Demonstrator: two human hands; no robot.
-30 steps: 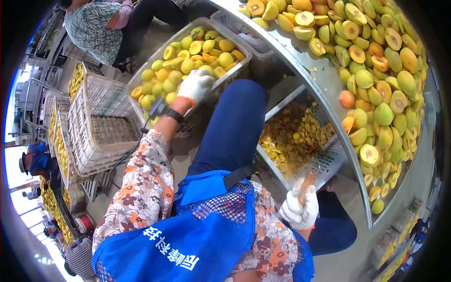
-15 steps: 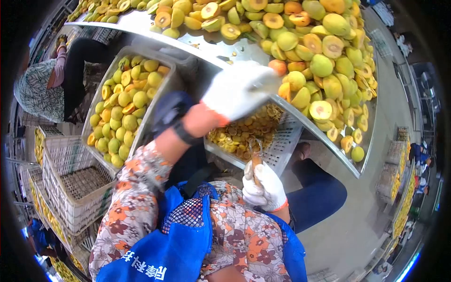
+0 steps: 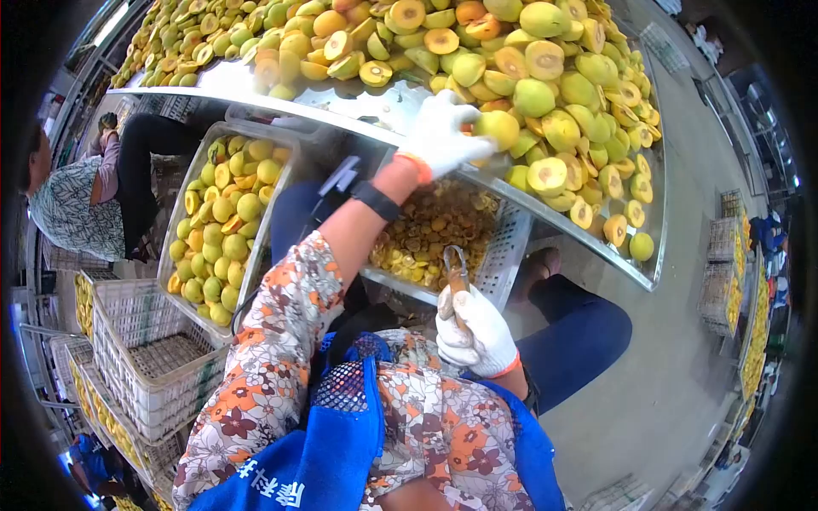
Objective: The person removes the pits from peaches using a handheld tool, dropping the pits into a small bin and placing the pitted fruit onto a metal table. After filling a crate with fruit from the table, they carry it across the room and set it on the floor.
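My left hand [image 3: 443, 134], in a white knit glove, reaches over the near edge of the metal table with its fingers spread. Its fingertips are at a yellow-green peach [image 3: 497, 129] at the edge of a pile of peach halves [image 3: 545, 175]. Lower down, my right hand [image 3: 477, 332], gloved too, is closed round the brown handle of a pitting tool [image 3: 457, 277]. The tool's looped metal end points away from me, over a perforated white crate [image 3: 509, 247] holding pits and scraps [image 3: 426, 230].
Left of my legs stands a bin [image 3: 175, 289] full of peach halves. Nearer are stacked white crates [image 3: 153, 396]. A person [image 3: 81, 200] sits at the far left. The metal table's front rim [image 3: 588, 243] runs across ahead. More fruit-filled crates [image 3: 722, 289] line the right side.
My left hand has swung away from me to the peach pile, and its fingers have spread. The whole view has shifted slightly. My right hand keeps hold of the pitting tool.
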